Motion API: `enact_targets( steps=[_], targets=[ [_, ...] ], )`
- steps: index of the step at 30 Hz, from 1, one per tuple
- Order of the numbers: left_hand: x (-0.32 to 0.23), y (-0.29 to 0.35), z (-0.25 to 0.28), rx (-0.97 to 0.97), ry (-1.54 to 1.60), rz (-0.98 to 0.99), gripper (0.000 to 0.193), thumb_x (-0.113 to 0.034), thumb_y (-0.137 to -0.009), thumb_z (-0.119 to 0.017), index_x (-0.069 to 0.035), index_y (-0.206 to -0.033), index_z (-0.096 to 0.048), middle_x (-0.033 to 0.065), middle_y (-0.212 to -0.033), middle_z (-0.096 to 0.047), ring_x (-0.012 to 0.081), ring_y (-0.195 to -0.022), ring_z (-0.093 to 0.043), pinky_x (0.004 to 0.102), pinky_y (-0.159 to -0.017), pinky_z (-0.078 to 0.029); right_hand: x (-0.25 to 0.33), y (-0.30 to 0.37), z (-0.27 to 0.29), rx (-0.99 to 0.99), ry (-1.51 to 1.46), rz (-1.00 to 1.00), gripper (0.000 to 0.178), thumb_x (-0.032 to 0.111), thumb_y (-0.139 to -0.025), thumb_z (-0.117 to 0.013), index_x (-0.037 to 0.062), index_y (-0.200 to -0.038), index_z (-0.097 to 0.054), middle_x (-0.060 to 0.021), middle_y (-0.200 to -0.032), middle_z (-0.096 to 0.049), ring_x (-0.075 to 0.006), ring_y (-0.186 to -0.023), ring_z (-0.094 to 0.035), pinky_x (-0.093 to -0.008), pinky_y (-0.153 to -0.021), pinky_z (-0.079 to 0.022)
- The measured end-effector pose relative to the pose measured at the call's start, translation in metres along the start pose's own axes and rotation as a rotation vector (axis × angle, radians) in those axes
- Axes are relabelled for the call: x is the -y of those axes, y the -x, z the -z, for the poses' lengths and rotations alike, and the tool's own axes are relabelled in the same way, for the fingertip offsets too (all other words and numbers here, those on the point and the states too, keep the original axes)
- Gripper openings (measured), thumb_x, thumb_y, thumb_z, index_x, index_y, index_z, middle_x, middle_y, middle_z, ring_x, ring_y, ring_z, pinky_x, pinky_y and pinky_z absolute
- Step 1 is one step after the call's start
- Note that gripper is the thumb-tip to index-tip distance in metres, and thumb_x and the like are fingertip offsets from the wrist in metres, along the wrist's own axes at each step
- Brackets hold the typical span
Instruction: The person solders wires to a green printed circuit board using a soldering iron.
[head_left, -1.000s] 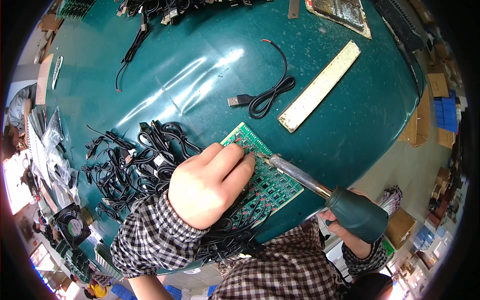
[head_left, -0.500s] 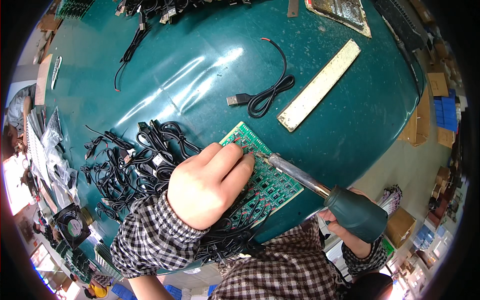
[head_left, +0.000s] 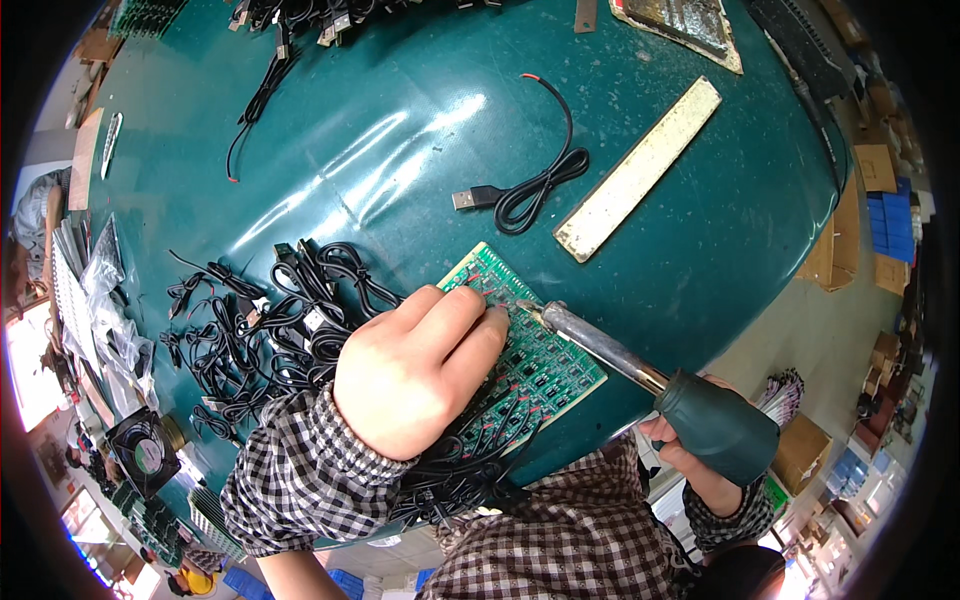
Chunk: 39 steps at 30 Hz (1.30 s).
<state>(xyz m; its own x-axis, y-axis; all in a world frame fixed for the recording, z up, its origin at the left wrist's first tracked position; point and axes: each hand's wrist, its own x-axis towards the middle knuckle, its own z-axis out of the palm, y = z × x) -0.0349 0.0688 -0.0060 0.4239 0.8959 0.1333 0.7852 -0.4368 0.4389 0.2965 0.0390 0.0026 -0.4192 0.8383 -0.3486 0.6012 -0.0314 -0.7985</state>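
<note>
On the near edge of the dark green bench (head_left: 400, 130) lies a green circuit board (head_left: 545, 365), and everything else is placed from it. The left hand (head_left: 415, 385) rests on the board's left half, its fingers (head_left: 470, 320) curled narrow and pressed down near the board's upper middle; whether they pinch a wire there cannot be told. The right hand (head_left: 690, 465) sits off the board's right corner, past the bench edge, its fingers closed around the dark green handle of a soldering iron (head_left: 650, 385). The iron's metal shaft slants up and left across the board, and its tip meets the board just beside the left fingertips. Black wires (head_left: 470, 470) fan out from the board's near edge toward the person's checked sleeve. Left of the board lies a heap of black cables (head_left: 270, 330). Beyond the board, farther up the bench, a single coiled cable with a plug (head_left: 525, 190) lies apart, and to the right of it a long pale strip (head_left: 640, 170) lies at a slant. A small black fan (head_left: 145, 450) sits well to the left of the board, off the bench
</note>
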Motion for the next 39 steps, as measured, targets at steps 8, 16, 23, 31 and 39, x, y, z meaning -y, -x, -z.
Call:
enact_targets(
  steps=[8, 16, 23, 31, 39],
  targets=[
    [0.004, 0.001, -0.002, -0.006, -0.043, -0.069, 0.035, -0.009, -0.074, -0.065, 0.001, -0.107, -0.067, 0.0085, -0.095, -0.059, 0.0205, -0.077, -0.06, 0.0309, -0.065, -0.054, -0.007, 0.006, -0.006, -0.061, -0.127, -0.052, 0.042, 0.025, -0.073, -0.091, 0.0063, -0.106, -0.072, -0.0115, -0.102, -0.071, -0.0286, -0.086, -0.069, -0.0376, -0.077, -0.056],
    [-0.008, -0.002, -0.003, -0.056, 0.064, 0.103, 0.028, 0.005, -0.073, -0.071, -0.003, -0.1, -0.069, 0.0091, -0.089, -0.062, 0.0267, -0.075, -0.065, 0.0361, -0.065, -0.056, 0.004, -0.004, -0.003, -0.045, -0.519, -0.081, 0.029, 0.016, -0.084, -0.082, 0.0025, -0.108, -0.071, -0.0116, -0.105, -0.071, -0.0229, -0.097, -0.07, -0.0345, -0.083, -0.058],
    [-0.013, -0.01, -0.004, 0.008, 0.144, 0.253, 0.012, -0.001, -0.082, -0.068, -0.001, -0.092, -0.062, 0.0135, -0.082, -0.057, 0.0324, -0.072, -0.063, 0.0403, -0.065, -0.054, 0.01, -0.009, -0.006, -0.081, -0.642, -0.093, 0.059, 0.043, -0.094, -0.072, -0.011, -0.116, -0.059, -0.0214, -0.102, -0.067, -0.0302, -0.096, -0.07, -0.0418, -0.08, -0.062],
    [-0.033, -0.008, -0.019, -0.176, 0.387, 0.597, 0.011, -0.001, -0.085, -0.075, 0.002, -0.086, -0.065, 0.0088, -0.075, -0.062, 0.0149, -0.062, -0.063, 0.0262, -0.058, -0.051, -0.005, -0.011, -0.006, -0.061, -0.697, -0.035, 0.057, 0.038, -0.095, -0.071, -0.0113, -0.121, -0.057, -0.0208, -0.105, -0.066, -0.0316, -0.099, -0.07, -0.0422, -0.078, -0.064],
    [-0.035, -0.005, -0.028, -0.213, 0.159, 0.411, 0.013, 0.003, -0.082, -0.074, 0.0, -0.086, -0.062, 0.0088, -0.077, -0.06, 0.0195, -0.059, -0.063, 0.0293, -0.052, -0.05, -0.007, -0.008, -0.006, -0.068, -0.711, 0.014, 0.046, 0.027, -0.097, -0.065, -0.0113, -0.12, -0.057, -0.0206, -0.108, -0.065, -0.0326, -0.102, -0.069, -0.0427, -0.079, -0.065]
  ],
)
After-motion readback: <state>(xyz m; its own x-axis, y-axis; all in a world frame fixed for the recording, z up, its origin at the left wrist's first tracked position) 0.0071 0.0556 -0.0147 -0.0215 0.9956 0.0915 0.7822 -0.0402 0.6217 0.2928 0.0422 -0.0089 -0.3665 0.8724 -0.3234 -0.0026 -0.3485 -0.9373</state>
